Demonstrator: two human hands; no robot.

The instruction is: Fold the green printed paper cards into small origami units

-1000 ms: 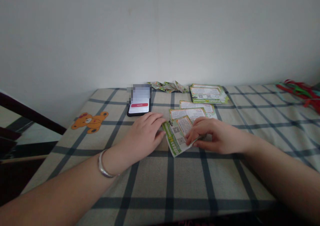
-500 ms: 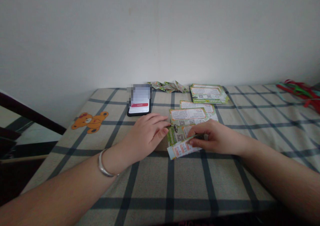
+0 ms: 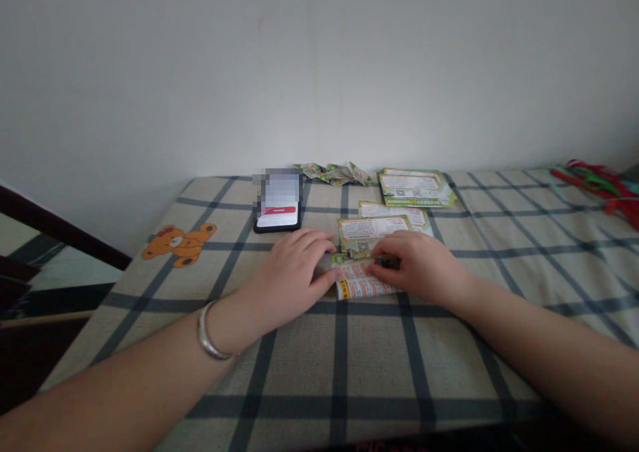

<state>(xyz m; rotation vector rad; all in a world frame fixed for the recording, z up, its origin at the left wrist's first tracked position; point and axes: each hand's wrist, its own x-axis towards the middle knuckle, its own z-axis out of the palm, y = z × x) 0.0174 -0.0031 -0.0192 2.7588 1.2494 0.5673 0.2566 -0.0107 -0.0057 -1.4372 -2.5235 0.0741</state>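
Observation:
My right hand (image 3: 422, 263) pinches the edge of a printed leaflet (image 3: 367, 283), whose near part is folded over and shows orange and white print. My left hand (image 3: 299, 269) lies on the cloth with its fingers stretched out. Its thumb touches the leaflet's left edge. Just behind, a green and white leaflet (image 3: 372, 227) lies flat, partly covered by my right hand. A further leaflet (image 3: 394, 209) sticks out from beneath that one.
A phone (image 3: 277, 216) with a lit, partly blurred screen lies beyond my left hand. By the wall are folded paper strips (image 3: 334, 172) and a stack of leaflets (image 3: 417, 189). Red and green cords (image 3: 604, 189) lie at right. A bear picture (image 3: 180, 242) is on the checked tablecloth (image 3: 294, 385).
My right hand has turned the leaflet's near part over, so its orange print now faces up. My left thumb has come down onto the leaflet's left edge.

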